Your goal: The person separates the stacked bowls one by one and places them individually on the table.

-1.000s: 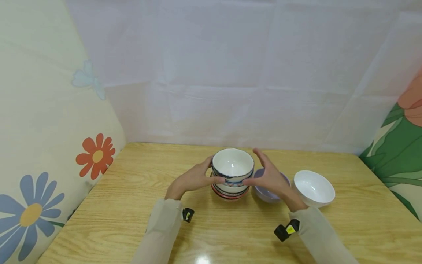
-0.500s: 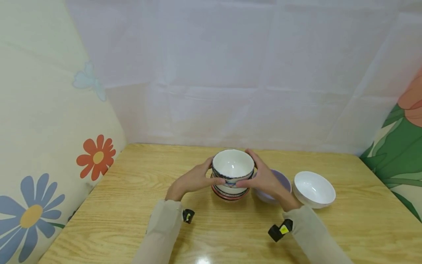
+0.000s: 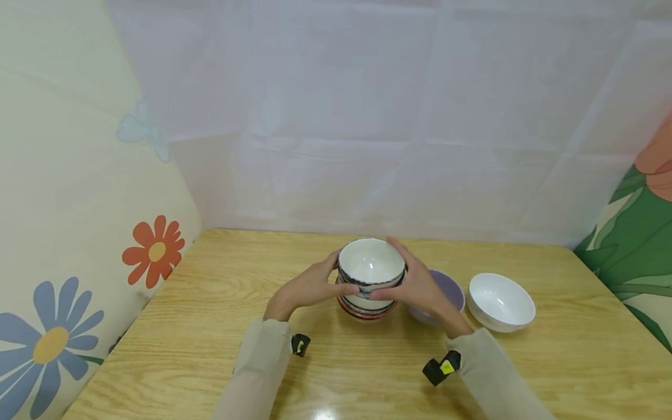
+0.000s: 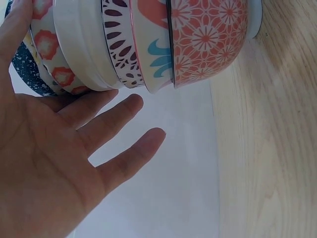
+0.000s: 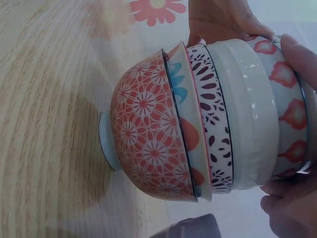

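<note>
A stack of several nested bowls stands on the table. Its lowest is a red bowl with white flower patterns (image 5: 146, 129); higher up come a bowl with dark petal marks (image 5: 213, 119), a plain cream bowl (image 5: 255, 114) and a bowl with red flowers (image 5: 292, 116). The top bowl (image 3: 371, 262) is white inside with a dark speckled rim. My left hand (image 3: 310, 284) holds the upper bowls from the left, thumb in front and fingers behind. Opposite it, my right hand (image 3: 417, 284) grips them from the right, thumb also in front.
Right of the stack, partly behind my right hand, stands a purple bowl (image 3: 447, 287). A white bowl (image 3: 501, 302) sits farther right. The wooden table (image 3: 184, 332) meets a white cloth backdrop (image 3: 325, 175), with flower-printed cloth on both sides.
My right hand has moved left and come around the upper bowls, its thumb and fingers now against them. My left hand and the stack have stayed put.
</note>
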The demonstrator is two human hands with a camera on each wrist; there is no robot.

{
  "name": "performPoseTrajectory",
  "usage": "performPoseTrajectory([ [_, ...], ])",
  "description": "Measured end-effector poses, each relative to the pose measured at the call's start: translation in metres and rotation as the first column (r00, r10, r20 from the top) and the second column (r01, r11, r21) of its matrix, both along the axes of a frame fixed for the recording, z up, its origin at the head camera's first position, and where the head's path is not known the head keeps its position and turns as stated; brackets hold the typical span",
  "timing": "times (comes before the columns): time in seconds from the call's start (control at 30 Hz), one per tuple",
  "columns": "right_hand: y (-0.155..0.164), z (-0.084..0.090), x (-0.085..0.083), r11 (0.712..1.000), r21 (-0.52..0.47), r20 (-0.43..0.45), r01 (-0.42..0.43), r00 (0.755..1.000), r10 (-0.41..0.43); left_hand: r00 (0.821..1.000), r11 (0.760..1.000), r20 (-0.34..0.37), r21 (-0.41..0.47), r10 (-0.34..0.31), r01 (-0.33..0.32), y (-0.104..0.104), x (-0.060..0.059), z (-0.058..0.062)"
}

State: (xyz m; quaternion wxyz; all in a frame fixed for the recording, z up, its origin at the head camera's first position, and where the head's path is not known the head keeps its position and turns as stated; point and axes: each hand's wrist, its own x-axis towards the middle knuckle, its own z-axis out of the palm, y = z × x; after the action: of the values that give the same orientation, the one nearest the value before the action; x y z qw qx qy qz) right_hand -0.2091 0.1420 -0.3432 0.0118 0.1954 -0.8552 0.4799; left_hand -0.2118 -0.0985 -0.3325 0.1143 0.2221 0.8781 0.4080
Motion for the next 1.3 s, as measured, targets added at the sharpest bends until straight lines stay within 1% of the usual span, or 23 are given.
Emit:
performPoseTrajectory([
  [0.1, -0.0015, -0.0007, 0.0005, 0.999, 0.039, -0.055, 0.016, 0.998, -0.014, 1.0, 1.0, -0.003, -0.002, -0.005, 0.005, -0.0002, -0.0002, -0.0003],
  [0.23, -0.0037, -0.0004, 0.0016, 0.997, 0.072, -0.105, 0.037, 0.994, -0.029, 1.0, 1.0, -0.007, 0.004, -0.014, 0.014, -0.0005, -0.0007, -0.0007],
  [0.47, -0.0047, -0.0003, 0.0032, 0.996, 0.072, -0.154, 0.058, 0.987, -0.047, 1.0, 1.0, -0.014, 0.006, -0.02, 0.02, -0.0007, -0.0014, -0.0009],
  [0.7, -0.0051, -0.0008, 0.0043, 0.997, 0.034, -0.165, 0.068, 0.984, -0.061, 1.0, 1.0, 0.002, 0.007, -0.008, 0.008, -0.0002, -0.0007, -0.0016],
  [0.87, -0.0052, -0.0009, 0.0046, 0.997, 0.028, -0.167, 0.066, 0.984, -0.06, 1.0, 1.0, 0.004, 0.011, -0.005, 0.005, -0.0001, -0.0005, -0.0016],
  [1.3, -0.0042, 0.0022, 0.0033, 0.997, -0.018, -0.147, 0.081, 0.986, -0.083, 1.0, 0.999, -0.01, 0.026, -0.03, 0.03, -0.0011, -0.0019, -0.0026],
])
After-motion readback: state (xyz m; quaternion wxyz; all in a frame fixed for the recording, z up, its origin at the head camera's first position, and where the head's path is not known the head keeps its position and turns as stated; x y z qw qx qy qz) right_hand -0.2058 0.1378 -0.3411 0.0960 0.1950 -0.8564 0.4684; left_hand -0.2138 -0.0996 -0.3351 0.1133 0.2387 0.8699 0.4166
